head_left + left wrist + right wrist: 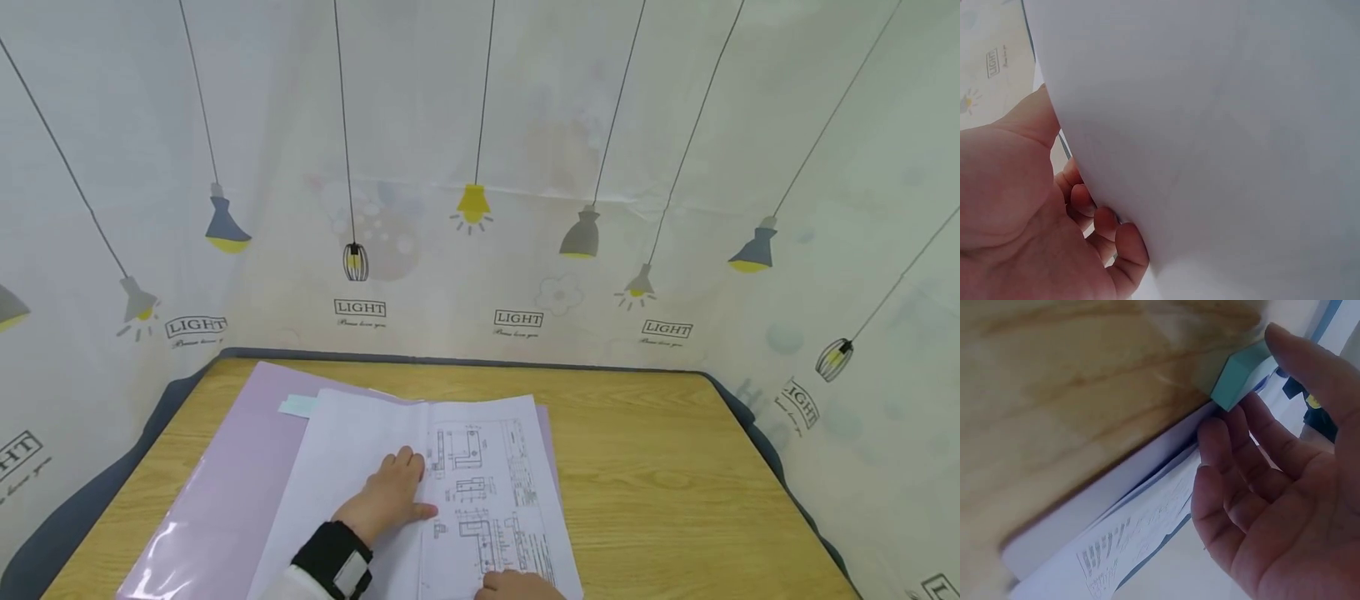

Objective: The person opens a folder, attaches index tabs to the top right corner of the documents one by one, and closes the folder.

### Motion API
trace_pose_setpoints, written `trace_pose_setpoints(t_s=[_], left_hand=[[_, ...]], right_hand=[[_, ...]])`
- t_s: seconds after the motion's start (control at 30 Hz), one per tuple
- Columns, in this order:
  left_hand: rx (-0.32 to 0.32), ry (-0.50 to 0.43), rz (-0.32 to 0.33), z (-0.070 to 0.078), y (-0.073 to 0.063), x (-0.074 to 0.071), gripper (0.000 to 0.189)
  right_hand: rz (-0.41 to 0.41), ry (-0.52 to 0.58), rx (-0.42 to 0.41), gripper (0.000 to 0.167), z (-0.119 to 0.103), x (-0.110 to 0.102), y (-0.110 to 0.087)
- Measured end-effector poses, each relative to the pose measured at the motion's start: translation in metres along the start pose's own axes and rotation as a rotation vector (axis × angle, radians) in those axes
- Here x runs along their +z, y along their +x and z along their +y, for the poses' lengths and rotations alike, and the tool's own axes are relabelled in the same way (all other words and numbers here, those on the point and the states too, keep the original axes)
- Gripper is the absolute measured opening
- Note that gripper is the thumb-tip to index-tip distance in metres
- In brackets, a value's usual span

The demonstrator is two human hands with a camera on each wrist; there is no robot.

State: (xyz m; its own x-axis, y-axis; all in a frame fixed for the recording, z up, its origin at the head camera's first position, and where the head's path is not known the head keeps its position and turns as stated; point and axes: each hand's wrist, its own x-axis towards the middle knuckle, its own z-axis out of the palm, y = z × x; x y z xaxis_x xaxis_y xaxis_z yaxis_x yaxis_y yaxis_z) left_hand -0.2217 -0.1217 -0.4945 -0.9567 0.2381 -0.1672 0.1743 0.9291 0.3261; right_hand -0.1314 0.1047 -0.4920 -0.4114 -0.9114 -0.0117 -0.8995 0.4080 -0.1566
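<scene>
- Printed drawing (471, 454) lies atop a lilac folder (202, 483) on a wood-grain table (660, 467), its white sheet bearing thin black outlines of L-shaped parts and rows of small text.
- Left hand (390, 492) rests unclenched on the blank page (352, 425) alongside, thumb across the fold.
- Right hand (517, 586), at the drawing's lower part, pinches a small teal-and-white block (1238, 375).

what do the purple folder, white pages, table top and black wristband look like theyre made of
Purple folder: probably glossy plastic, given the bright glare at its lower left.
White pages: apparently matt paper; thin sheets with printed line drawings.
Table top: wood or wood-look laminate, fairly dull; grain shows, can't tell which.
Black wristband: likely fabric, judging by its dull, soft look.
</scene>
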Motion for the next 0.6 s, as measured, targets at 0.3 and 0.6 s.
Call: trace_pose_setpoints(t_s=[0.3,0.6], left_hand=[[-0.006,0.004,0.004,0.0011,-0.0003,0.0004,0.057],[-0.010,0.000,0.014,0.0047,-0.0012,0.0006,0.058]], right_hand=[[0.069,0.088,-0.023,0.033,-0.0040,0.0068,-0.0013],[0.052,0.022,-0.136,0.032,0.0014,0.0081,0.0011]])
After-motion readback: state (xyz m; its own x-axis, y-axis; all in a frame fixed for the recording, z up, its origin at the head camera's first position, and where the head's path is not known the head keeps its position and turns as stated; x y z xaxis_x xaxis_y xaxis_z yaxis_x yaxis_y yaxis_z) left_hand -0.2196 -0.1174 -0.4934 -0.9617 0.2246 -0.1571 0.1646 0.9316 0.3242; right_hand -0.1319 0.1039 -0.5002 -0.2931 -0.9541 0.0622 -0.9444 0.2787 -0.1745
